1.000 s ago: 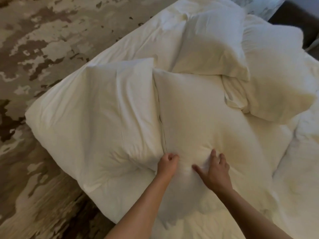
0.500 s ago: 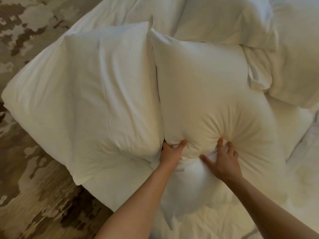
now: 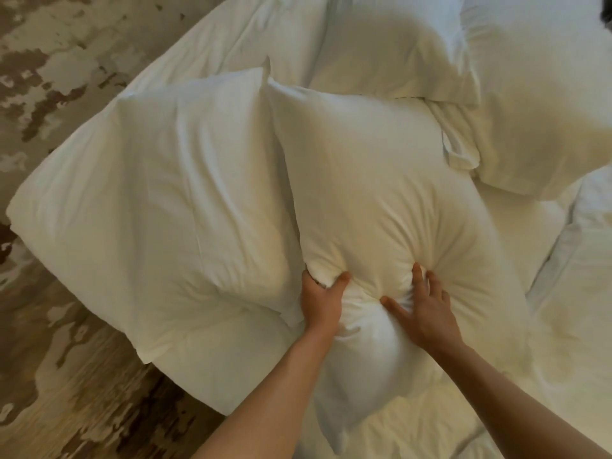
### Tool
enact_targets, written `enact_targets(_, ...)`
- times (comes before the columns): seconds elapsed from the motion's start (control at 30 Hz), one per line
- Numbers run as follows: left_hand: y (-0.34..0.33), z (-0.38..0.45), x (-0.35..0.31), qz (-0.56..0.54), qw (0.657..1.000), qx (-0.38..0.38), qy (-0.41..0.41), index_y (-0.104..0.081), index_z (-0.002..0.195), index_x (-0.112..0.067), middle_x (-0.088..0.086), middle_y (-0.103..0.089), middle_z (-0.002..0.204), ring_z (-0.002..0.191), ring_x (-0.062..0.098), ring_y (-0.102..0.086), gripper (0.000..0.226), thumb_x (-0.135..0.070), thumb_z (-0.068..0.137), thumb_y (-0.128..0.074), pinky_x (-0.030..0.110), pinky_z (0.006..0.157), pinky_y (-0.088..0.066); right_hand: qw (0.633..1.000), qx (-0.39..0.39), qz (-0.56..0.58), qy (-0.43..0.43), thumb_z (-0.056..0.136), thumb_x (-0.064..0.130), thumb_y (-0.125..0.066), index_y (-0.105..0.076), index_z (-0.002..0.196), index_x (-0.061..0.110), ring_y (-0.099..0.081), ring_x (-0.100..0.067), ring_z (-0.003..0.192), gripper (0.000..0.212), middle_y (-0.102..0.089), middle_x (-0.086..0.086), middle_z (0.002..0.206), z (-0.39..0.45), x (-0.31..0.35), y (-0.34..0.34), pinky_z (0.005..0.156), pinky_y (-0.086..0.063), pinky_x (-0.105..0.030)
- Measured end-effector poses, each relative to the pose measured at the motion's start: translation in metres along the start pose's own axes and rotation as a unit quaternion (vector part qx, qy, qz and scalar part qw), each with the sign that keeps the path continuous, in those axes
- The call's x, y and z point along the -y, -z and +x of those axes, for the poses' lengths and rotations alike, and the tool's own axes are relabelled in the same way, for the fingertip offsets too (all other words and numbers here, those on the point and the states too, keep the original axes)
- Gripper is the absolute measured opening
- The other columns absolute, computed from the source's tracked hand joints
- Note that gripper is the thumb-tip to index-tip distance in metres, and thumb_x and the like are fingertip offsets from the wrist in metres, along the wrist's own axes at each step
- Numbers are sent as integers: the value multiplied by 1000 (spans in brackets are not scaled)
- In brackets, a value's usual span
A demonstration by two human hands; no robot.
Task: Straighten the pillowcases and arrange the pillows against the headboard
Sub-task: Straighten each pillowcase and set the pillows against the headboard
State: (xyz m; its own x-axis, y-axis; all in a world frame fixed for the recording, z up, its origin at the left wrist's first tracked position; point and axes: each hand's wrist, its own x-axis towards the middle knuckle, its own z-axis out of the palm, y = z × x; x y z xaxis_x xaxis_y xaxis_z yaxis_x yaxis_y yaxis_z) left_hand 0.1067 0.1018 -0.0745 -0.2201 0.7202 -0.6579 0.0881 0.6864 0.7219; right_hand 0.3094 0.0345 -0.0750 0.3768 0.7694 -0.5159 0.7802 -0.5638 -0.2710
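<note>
**Both hands gripping the middle pillow**

The left hand (image 3: 320, 301) pinched a fold of the middle pillow (image 3: 374, 193), thumb and fingers closed on the fabric. The right hand (image 3: 422, 308) dug curled, spread fingers into the same pillow, bunching its case. This pillow lay on the bed (image 3: 414, 429), touching a second pillow (image 3: 165, 210) on its left; two more pillows (image 3: 394, 51) lay beyond. Patterned carpet (image 3: 49, 77) bordered the bed.

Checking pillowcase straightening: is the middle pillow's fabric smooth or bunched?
Bunched. The middle pillow shows creases fanning out from where the left hand grips it and the right hand digs in.
</note>
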Motion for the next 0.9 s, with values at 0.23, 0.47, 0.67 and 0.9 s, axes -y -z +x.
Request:
enact_targets(0.23, 22, -74, -48, 46, 992, 19, -116, -62, 104, -22, -7, -70, 97, 88, 5, -68, 43, -39, 74, -87, 28, 81, -55, 997, -43, 66, 9, 84, 89, -37, -10, 163, 31, -39, -35, 143, 101, -36, -11, 160, -59, -9, 36, 113, -40, -51)
enact_targets(0.47, 70, -141, -103, 146, 951, 52, -269, -61, 129, -13, -1, -70, 122, 111, 12, -66, 59, -35, 79, -84, 27, 95, -52, 987, 26, 153, 38, 90, 79, -40, -17, 165, 18, -54, -31, 136, 100, -51, -13, 153, -142, 15, 39, 106, -43, -38)
enact_targets(0.67, 124, -205, -115, 277, 888, 130, -344, -61, 121, -26, -7, -75, 108, 100, 10, -71, 46, -41, 80, -79, 37, 89, -59, 968, -7, 233, 90, 84, 65, -71, -60, 133, 18, -65, -19, 109, 69, -66, -1, 128, -193, 25, 61, 92, -53, -33)
enact_targets(0.9, 149, -285, -72, 396, 820, 163, -378, -50, 120, -41, -14, -71, 93, 79, 3, -68, 43, -52, 81, -67, 37, 73, -61, 883, -254, 60, 390, 84, 72, -63, -26, 159, 40, -35, -18, 147, 90, -31, 7, 163, -186, 53, 159, 113, -42, -40)
